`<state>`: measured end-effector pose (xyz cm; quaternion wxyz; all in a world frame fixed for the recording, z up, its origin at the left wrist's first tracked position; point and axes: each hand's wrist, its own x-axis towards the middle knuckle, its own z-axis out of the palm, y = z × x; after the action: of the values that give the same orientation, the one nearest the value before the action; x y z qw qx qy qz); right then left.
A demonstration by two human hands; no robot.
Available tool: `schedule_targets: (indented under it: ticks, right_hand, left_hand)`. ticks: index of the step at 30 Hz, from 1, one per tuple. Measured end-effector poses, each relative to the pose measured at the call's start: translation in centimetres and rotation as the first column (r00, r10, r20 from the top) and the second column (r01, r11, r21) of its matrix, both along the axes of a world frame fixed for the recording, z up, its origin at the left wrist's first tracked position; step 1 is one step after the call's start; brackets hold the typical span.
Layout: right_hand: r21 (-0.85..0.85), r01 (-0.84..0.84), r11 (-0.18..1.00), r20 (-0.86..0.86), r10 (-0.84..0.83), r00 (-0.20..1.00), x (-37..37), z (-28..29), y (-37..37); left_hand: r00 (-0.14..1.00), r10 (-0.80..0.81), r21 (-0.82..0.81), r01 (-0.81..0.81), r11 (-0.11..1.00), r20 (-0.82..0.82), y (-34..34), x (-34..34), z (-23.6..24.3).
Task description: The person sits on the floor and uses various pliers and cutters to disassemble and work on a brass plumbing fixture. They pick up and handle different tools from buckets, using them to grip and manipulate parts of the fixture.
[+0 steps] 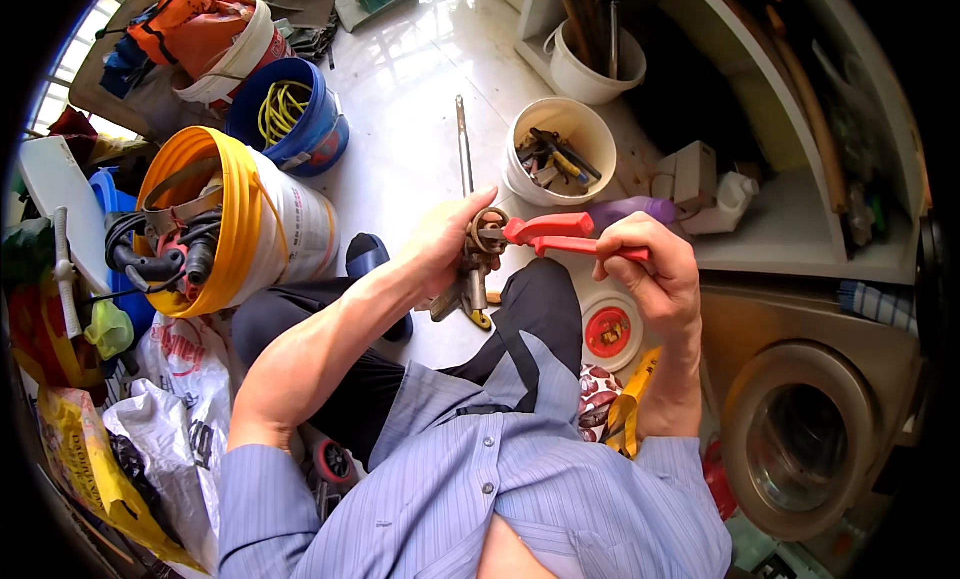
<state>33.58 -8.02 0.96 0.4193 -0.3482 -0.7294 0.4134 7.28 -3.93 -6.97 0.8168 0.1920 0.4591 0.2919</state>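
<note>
My left hand is wrapped round a dark metal part with a ring-shaped end, held up in front of my knees. My right hand grips the end of one handle of red-handled pliers. The two handles stand apart, and the jaws reach into or against the ring; their tips are too small to make out. Beyond the left hand a long thin metal rod points away over the floor. Whether it joins the held part, I cannot tell. Below the hand, a yellow-ended piece shows near the floor.
A white bucket of hand tools stands just beyond the pliers. To the left are a yellow-rimmed bucket with power tools and a blue bucket with yellow cable. A front-loading washing machine and open shelves border the right side.
</note>
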Motion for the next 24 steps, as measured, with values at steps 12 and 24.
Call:
schedule_targets:
  ticks: [12, 24]
  right_hand:
    - [-0.510, 0.250, 0.823, -0.654, -0.560, 0.509, -7.5, -5.3, -0.5]
    - [-0.611, 0.387, 0.691, -0.662, -0.714, 0.228, -7.1, -4.7, 2.6]
  left_hand:
    - [0.907, 0.290, 0.339, -0.181, 0.923, -0.305, -0.5, 2.6, -1.1]
    - [0.747, 0.344, 0.663, 0.169, 0.729, -0.569, 0.6, 5.0, -3.5]
